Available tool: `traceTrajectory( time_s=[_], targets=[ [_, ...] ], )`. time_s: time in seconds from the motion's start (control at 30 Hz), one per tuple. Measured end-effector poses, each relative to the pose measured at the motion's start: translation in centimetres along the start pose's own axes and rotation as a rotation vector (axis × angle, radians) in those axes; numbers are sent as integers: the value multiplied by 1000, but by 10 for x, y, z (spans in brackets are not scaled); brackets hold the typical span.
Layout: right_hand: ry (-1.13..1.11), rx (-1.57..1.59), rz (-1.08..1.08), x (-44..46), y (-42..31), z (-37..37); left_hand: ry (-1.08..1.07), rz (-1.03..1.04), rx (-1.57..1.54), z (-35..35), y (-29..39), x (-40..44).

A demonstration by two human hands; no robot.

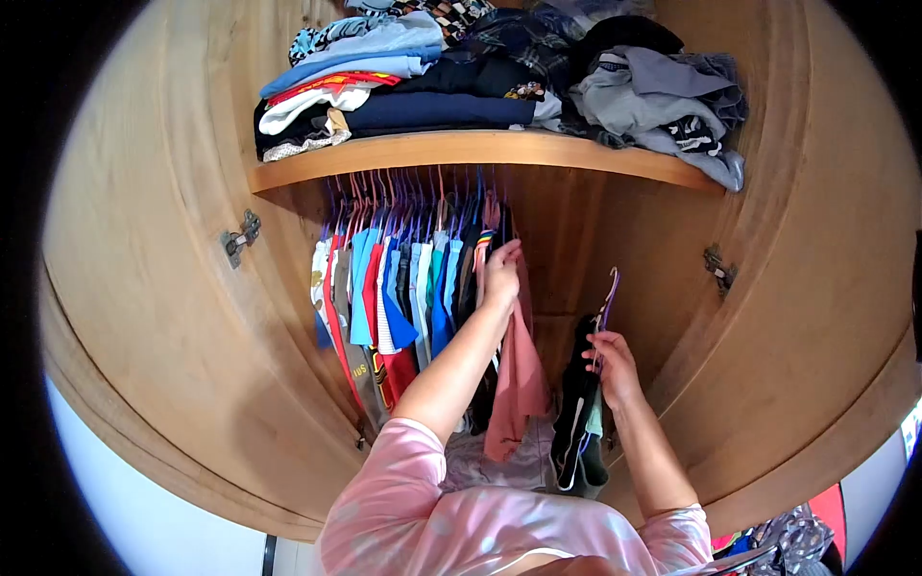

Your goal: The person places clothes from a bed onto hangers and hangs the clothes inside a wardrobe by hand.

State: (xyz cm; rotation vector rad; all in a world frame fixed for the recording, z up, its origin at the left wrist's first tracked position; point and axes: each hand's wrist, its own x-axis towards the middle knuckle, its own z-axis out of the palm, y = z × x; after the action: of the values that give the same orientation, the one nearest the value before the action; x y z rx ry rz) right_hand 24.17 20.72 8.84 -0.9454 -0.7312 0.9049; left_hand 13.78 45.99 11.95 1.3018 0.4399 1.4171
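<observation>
Your right hand (618, 370) grips hangers (612, 291) of dark clothes (576, 389), hooks up; hold them level. Your left hand (501, 276), grip unclear, is at the hanging pink garment (517, 384); ease it gently aside.

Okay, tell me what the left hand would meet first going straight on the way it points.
Most likely the pink garment hanging at the fingertips of the left hand, though depth is unclear and they may already touch.

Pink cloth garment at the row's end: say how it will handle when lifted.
Probably floppy: the pink cloth garment drapes in loose folds. It may sway or brush the dark clothes hanging close beside it.
</observation>
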Motion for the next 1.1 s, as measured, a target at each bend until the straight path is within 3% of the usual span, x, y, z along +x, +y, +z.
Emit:
traceTrajectory(
  time_s=[0.07, 0.1, 0.27, 0.33, 0.4, 0.53, 0.6, 0.67, 0.73, 0.77, 0.87, 0.97, 1.1],
  targets=[
    [-4, 10, 8, 3, -2, 1, -6, -40, -14, -22, -14, 13],
    [-7, 15, 11, 4, -4, 3, 9, 43, 54, -28, -10, 11],
    [-33, 80, -23, 18, -8, 8, -25, 300, 685, -38, 32, -37],
    [-57, 121, -34, 21, -9, 11, -34, 454, 753, -28, 61, -79],
    [-74, 158, -50, 26, -8, 15, -104, 467, 661, -23, 69, -112],
    [-55, 87, -54, 25, -8, 27, -346, 141, 385, -20, 47, -160],
    [-66, 17, -68, 27, -1, 29, -437, -47, 458, -13, 52, -184],
    [-64, -15, -79, 27, 1, 35, -461, -55, 586, -10, 37, -194],
    [-103, -72, -85, 29, 3, 38, -509, -84, 409, -10, 26, -195],
    [-109, -101, -81, 27, 4, 41, -472, -285, 349, -10, 22, -198],
    [-148, -155, -68, 19, -3, 52, -406, -460, 144, -9, 24, -195],
    [-159, -194, -92, 12, -11, 55, -357, -427, 4, -10, 23, -195],
    [13, -410, -270, -7, 9, 28, -284, -489, -189, -10, 27, -189]
  ],
)
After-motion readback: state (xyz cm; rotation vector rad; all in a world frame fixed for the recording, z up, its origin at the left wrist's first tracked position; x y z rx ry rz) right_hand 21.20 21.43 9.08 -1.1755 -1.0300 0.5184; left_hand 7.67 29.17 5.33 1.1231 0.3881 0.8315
